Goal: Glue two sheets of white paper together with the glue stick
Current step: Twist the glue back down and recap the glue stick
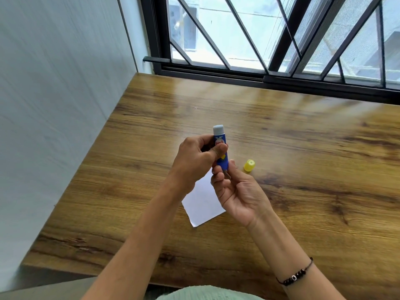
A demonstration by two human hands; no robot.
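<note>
Both your hands grip the uncapped blue plastic glue stick [221, 149] upright.
Your left hand [198, 158] wraps its barrel, your right hand [234, 190] pinches its base; round yellow cap [249, 165] and white paper [203, 202] lie mid-table [303, 148].

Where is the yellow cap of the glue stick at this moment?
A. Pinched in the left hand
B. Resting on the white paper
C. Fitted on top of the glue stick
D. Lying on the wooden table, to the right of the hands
D: the yellow cap lies on the bare wooden table right of both hands, while the glue stick, held up by the left hand and right hand, shows its uncovered tip.
</note>
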